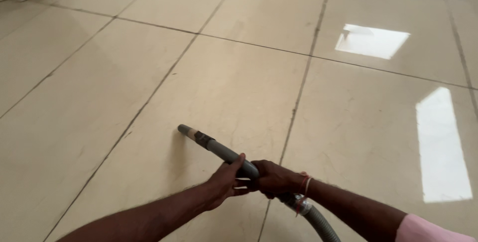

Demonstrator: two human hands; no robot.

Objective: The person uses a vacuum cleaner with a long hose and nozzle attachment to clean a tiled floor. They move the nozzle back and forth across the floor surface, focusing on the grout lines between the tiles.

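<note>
Both hands, left hand (225, 178) ahead of right hand (273, 177), wrapped fingers (238, 163) around the grey plastic vacuum wand (209, 144); its long axis ran up-left from them to the floor.

bare tiled floor (239, 73), seemingly open all round

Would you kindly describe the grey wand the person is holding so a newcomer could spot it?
On the glossy beige tiled floor, find the left hand and right hand gripping together. The grey wand slants up-left from them to a paler tip; unlike the ribbed hose behind, it is smooth and rigid.
</note>
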